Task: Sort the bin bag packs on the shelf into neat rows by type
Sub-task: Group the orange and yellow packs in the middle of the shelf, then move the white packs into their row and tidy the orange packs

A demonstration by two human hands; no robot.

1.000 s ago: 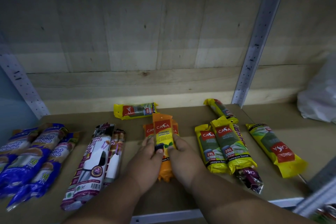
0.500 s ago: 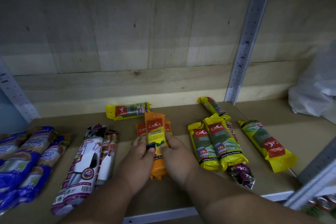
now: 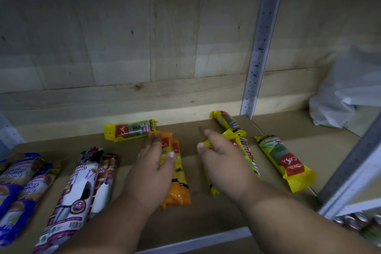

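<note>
A perforated grey metal upright stands against the pale wooden back boards. To the right of the upright, a crumpled white plastic bag lies at the back. Below and right of it, past a grey slanted metal bar, drink cans show on a lower level.
</note>
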